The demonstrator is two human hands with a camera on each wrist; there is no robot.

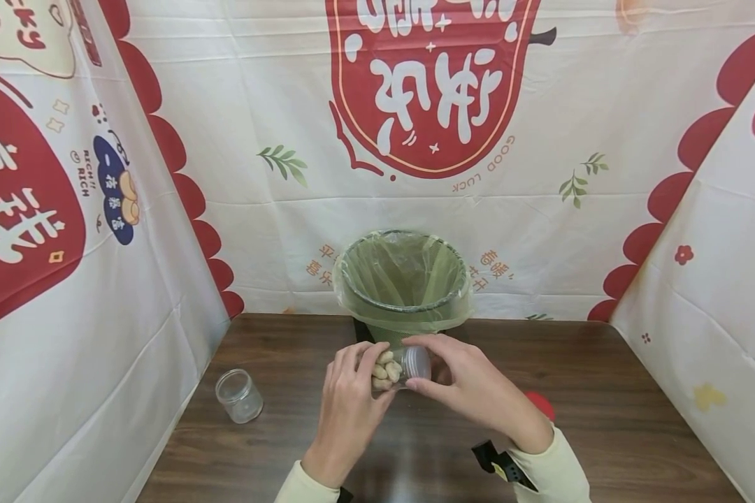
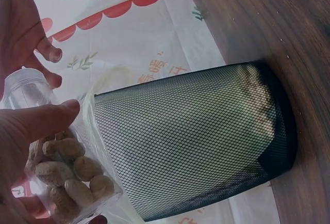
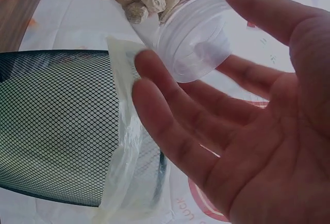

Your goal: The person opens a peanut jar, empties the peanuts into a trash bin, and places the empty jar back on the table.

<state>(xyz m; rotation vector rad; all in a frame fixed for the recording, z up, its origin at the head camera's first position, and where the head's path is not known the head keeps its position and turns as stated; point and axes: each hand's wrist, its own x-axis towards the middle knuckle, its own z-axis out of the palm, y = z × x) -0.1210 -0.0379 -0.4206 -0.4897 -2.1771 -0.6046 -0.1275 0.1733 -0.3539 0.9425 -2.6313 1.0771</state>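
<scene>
My left hand (image 1: 349, 409) grips a clear jar (image 2: 87, 206) of unshelled peanuts (image 1: 386, 370), tipped on its side above the table. The jar's translucent screw lid (image 1: 418, 363) points right, toward my right hand (image 1: 472, 384). In the right wrist view the right fingers (image 3: 180, 141) spread loosely around the lid (image 3: 193, 38), with gaps showing between them and it. The left thumb (image 2: 46, 121) lies across the jar's side in the left wrist view. Just behind the jar stands a black mesh bin (image 2: 191, 141) with a pale green plastic liner (image 1: 346, 293) folded over its rim.
A second clear jar (image 1: 239, 397), without a lid, stands on the wooden table (image 1: 289, 342) at the left. Behind the right forearm, a red round object (image 1: 541, 404) is partly hidden. Printed cloth walls (image 1: 277, 230) enclose the table's back and sides.
</scene>
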